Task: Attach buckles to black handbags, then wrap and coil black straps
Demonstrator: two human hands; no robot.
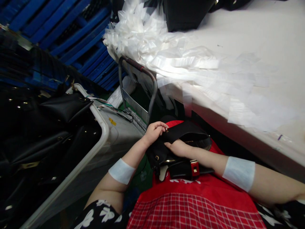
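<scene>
A black handbag point(187, 130) lies open on my lap, over the red apron. My left hand point(155, 132) is at the bag's far left edge, its thumb and fingers pinched on a small gold-coloured metal fitting point(166, 129). My right hand point(178, 148) reaches into the bag's opening and grips its wall. The thumb shows outside, while the other fingers are hidden inside. Below the right wrist is a black flap point(181, 171) with a red and gold clasp point(194, 168). A gold eyelet point(157, 157) shows on the bag's left side.
On my left stands a white-rimmed bin point(105, 127) heaped with black bags point(66, 106). Ahead is a metal trolley handle point(152, 79). A white table point(262, 31) to the right carries a pile of clear plastic wrappers point(143, 35). Blue pallets point(78, 38) stand behind.
</scene>
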